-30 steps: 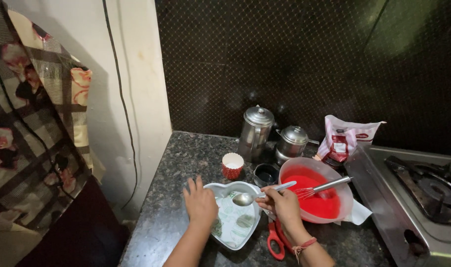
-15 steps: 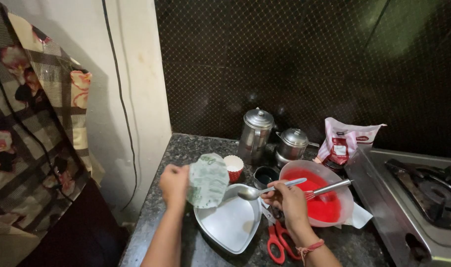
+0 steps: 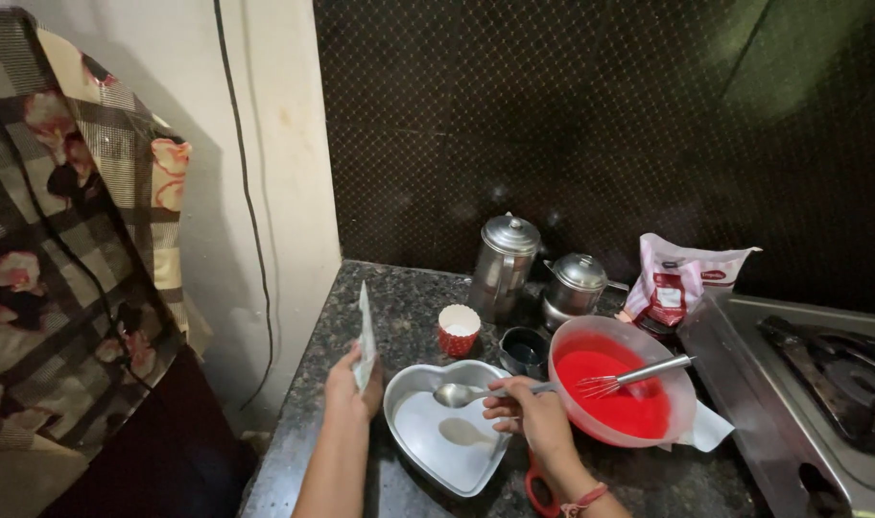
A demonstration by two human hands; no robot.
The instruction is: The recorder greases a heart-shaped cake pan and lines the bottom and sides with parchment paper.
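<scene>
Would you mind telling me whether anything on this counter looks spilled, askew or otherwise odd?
Nothing looks spilled. The whisk leans unattended in the bowl of red batter, its handle jutting over the rim. Red scissors lie partly hidden under the right hand, close to the counter edge.

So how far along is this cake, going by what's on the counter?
Done, it seems: red batter is mixed in the pink bowl, with a whisk resting in it. In hand: the left hand holds a piece of paper upright beside the heart-shaped tin, and the right hand holds a spoon over it. Left: the tin holds no batter yet.
</scene>
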